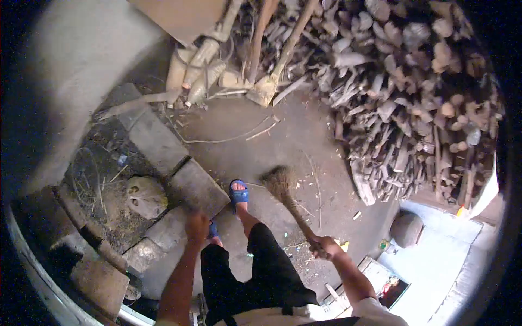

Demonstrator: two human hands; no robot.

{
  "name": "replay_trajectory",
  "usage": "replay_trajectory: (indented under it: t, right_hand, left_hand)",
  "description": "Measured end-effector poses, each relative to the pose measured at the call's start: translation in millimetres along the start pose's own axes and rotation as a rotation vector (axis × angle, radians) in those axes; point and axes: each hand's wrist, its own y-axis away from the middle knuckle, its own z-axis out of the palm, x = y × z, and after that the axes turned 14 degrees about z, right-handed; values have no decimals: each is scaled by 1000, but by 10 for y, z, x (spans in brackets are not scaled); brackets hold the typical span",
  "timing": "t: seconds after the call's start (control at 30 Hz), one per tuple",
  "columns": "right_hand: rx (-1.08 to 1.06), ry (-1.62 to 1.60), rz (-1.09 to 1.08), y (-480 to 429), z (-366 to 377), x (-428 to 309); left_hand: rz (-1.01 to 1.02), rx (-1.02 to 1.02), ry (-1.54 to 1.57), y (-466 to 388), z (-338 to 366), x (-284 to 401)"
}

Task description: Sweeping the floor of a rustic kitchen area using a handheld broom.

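Observation:
A straw broom (295, 212) is gripped near the end of its handle by my right hand (325, 247), at the lower right of centre. Its dark, frayed bristles reach up and left over the dirt floor (261, 150), close to my sandaled foot. Small chips, twigs and scraps lie around the broom. My left hand (197, 225), blurred, hangs above the stone blocks beside my other foot; its fingers look curled, but whether anything is in them cannot be told. A thin bent stick (220, 141) lies on the floor farther ahead.
A large firewood stack (379, 89) rises at the upper right. Long-handled tools (263, 90) lean against it. Stone blocks (200, 185) edge a debris-filled pit holding a wood stump (147, 197) at left. A clay pot (406, 229) and an open box (395, 287) are at lower right.

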Motion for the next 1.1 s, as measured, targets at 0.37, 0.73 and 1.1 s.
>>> replay_trajectory:
  t: [0.37, 0.73, 1.1]
  right_hand:
    - [-51, -441, 412, 199, -72, -325]
    - [-227, -646, 226, 96, 174, -454]
    - [-133, -339, -42, -2007, -370, 2702]
  left_hand:
    - [385, -87, -797, -3074, 1980, -2058]
    - [410, -116, -871, -3200, 2204, -2473]
    - [423, -414, -867, -2941, 2059, -2537]
